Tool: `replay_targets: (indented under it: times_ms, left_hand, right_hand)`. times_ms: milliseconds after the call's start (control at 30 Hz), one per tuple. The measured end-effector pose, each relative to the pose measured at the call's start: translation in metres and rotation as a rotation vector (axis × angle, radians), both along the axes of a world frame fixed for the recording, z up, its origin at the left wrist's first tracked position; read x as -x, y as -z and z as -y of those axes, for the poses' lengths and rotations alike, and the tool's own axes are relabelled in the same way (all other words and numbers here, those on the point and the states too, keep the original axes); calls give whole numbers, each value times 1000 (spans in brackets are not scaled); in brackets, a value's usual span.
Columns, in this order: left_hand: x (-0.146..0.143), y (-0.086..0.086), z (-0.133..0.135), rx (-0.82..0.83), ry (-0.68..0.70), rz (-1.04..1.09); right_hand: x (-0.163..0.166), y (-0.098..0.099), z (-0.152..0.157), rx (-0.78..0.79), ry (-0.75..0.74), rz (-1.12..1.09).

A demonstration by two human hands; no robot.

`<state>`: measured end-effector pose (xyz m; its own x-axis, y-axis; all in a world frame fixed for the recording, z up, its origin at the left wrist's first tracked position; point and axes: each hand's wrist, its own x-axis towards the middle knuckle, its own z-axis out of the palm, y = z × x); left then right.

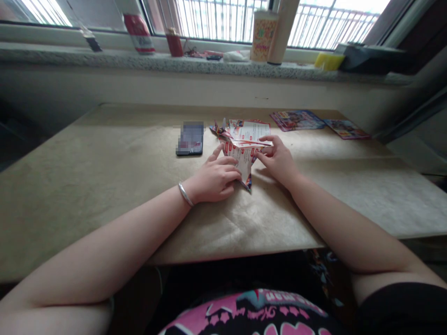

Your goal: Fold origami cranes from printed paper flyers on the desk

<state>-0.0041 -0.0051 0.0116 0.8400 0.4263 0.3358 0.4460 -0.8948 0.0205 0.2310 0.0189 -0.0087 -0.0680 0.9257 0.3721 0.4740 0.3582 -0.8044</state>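
Fingers [228,173] of left hand [213,179] and right hand [277,160] clamp folded paper [244,163] at its edges; phone [190,138] near.

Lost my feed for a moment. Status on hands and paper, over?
Left hand pressing down on folded printed paper. Right hand pinching its right side. Phone just left, clear of the fold.

No wording can be read. Print is noted on the folded paper [245,156], the red can [139,31] and the cup [263,36], but is too blurred to be deciphered.
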Motion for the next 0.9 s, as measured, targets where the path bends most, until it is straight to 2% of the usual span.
replay_targets:
  times_ms: [300,567,900]
  left_hand:
    - [0,9,-5,-17,-5,32]
    - [0,10,-6,-1,-11,43]
    - [-1,14,-9,10,-35,72]
  right_hand:
    - [-1,5,-6,81,-64,-89]
    - [3,8,-11,206,-41,0]
    - [4,7,-9,176,17,175]
